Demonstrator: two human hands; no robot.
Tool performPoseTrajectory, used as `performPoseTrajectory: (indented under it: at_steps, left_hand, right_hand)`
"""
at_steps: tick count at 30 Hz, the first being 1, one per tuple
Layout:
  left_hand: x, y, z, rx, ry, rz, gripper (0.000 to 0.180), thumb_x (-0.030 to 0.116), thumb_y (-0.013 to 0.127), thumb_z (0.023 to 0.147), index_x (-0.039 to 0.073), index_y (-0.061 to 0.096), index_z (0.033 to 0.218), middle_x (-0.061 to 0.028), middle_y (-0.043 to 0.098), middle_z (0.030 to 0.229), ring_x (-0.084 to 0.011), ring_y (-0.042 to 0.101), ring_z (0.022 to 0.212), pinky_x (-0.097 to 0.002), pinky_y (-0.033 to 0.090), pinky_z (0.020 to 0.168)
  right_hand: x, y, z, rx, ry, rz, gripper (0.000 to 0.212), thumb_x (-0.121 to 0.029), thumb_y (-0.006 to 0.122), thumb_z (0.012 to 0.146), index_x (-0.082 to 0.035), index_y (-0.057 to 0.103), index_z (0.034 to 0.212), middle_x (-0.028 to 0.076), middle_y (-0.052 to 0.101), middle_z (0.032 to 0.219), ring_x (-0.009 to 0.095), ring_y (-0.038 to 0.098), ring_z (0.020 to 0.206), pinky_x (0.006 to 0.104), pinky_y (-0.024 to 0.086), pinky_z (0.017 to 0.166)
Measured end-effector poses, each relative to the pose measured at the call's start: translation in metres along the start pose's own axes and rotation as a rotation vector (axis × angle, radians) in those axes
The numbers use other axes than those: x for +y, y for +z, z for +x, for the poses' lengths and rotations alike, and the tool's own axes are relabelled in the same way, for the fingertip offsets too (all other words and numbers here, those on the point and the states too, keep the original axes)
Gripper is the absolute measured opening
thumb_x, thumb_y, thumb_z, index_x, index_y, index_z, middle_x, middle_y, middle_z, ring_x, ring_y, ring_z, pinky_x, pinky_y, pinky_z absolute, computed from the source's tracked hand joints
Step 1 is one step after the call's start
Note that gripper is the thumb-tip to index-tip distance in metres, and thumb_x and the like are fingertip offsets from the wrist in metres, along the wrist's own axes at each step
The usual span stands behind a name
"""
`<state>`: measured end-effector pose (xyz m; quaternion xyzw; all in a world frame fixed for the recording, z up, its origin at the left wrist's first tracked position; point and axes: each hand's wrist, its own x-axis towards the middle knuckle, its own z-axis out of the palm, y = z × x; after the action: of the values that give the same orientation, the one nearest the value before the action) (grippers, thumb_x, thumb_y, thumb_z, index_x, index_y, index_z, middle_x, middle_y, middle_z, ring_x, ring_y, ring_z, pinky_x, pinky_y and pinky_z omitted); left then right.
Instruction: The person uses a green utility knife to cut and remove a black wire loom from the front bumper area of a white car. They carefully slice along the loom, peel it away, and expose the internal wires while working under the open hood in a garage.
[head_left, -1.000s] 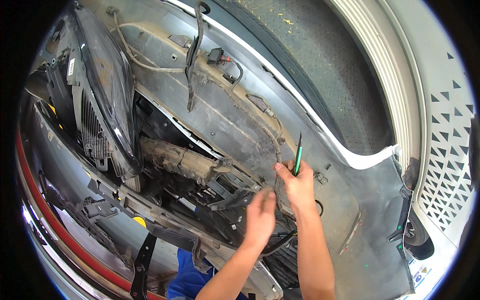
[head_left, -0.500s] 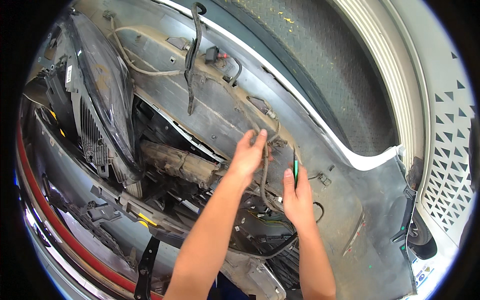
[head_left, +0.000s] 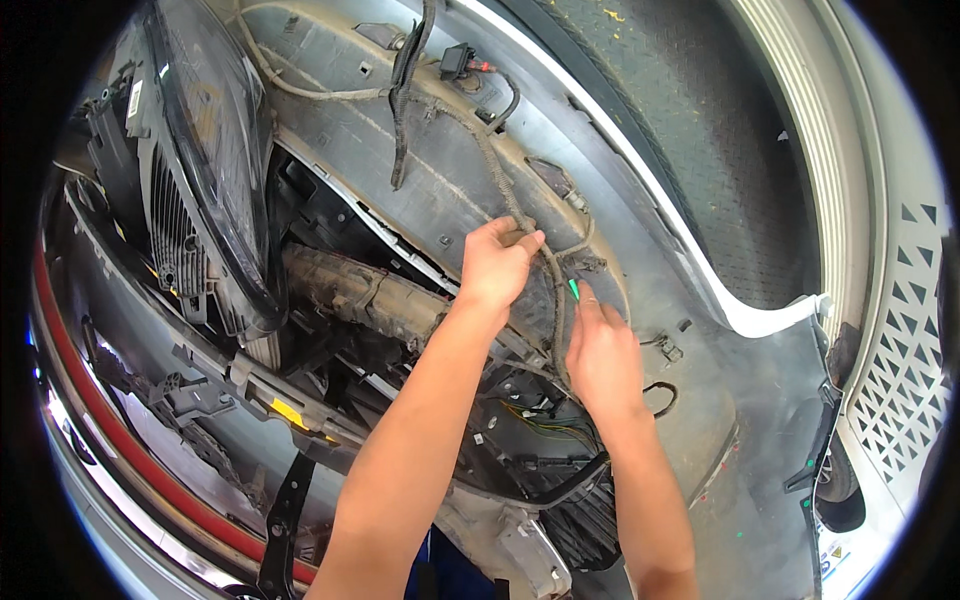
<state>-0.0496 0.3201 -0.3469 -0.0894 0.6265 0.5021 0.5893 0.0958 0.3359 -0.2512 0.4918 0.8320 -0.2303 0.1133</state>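
Note:
A dusty wiring harness (head_left: 552,275) runs along the inner side of a large grey bumper cover (head_left: 440,165). My left hand (head_left: 500,262) is closed on the harness, pinching it between thumb and fingers. Just to the right, my right hand (head_left: 606,350) is closed around a slim green-and-black tool (head_left: 574,289). Only a short green piece of it shows past the fingers, so its exact kind is hidden. Close to that tool, a connector branch (head_left: 585,264) leaves the harness. Farther up, a black taped wire end (head_left: 404,110) hangs across the cover.
A headlight (head_left: 205,130) stands at the left, beside a dirty beam (head_left: 360,300). Loose coloured wires (head_left: 545,420) lie below my hands. A red strip (head_left: 150,450) curves along the lower left. A black sensor (head_left: 458,62) sits near the cover's upper edge.
My right hand has moved up and turned inward, bringing the green tool closer to the harness. My left hand keeps hold of the harness. The whole view has shifted slightly.

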Motion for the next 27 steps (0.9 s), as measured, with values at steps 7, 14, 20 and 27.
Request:
performPoseTrajectory:
  at_steps: [7, 14, 20, 27]
  left_hand:
    - [-0.008, -0.003, 0.011, 0.012, 0.006, 0.029, 0.052, 0.006, 0.073, 0.092, -0.016, 0.053, 0.135, -0.0218, 0.069, 0.121, -0.0240, 0.067, 0.108, -0.0340, 0.052, 0.097]
    - [-0.011, -0.003, 0.016, 0.027, 0.045, 0.058, 0.039, 0.004, 0.075, 0.090, -0.013, 0.063, 0.123, -0.0149, 0.072, 0.110, -0.0200, 0.067, 0.099, -0.0315, 0.054, 0.088]
    - [-0.008, -0.004, 0.015, 0.059, 0.099, 0.232, 0.034, 0.007, 0.079, 0.087, -0.013, 0.068, 0.112, -0.0167, 0.074, 0.107, -0.0202, 0.068, 0.096, -0.0324, 0.054, 0.085]
    - [0.003, -0.006, 0.011, 0.073, 0.165, 0.386, 0.028, 0.011, 0.081, 0.083, -0.008, 0.073, 0.102, -0.0167, 0.077, 0.099, -0.0208, 0.070, 0.089, -0.0338, 0.054, 0.081]
  right_hand:
    - [0.001, 0.006, 0.004, -0.039, 0.027, 0.012, 0.037, -0.005, 0.057, 0.096, 0.002, 0.062, 0.132, 0.027, 0.068, 0.092, 0.045, 0.069, 0.080, 0.0520, 0.056, 0.071]
    - [-0.006, 0.010, 0.008, -0.064, 0.057, -0.052, 0.036, -0.006, 0.056, 0.097, 0.000, 0.063, 0.132, 0.027, 0.068, 0.091, 0.046, 0.068, 0.082, 0.0530, 0.055, 0.073]
    - [-0.006, 0.013, 0.009, -0.053, 0.024, -0.073, 0.038, -0.006, 0.055, 0.097, 0.001, 0.061, 0.134, 0.026, 0.067, 0.090, 0.046, 0.068, 0.079, 0.0528, 0.056, 0.071]
    - [-0.006, 0.025, 0.009, -0.065, 0.030, -0.218, 0.048, -0.005, 0.056, 0.092, 0.002, 0.055, 0.140, 0.021, 0.067, 0.094, 0.040, 0.072, 0.072, 0.0486, 0.060, 0.064]
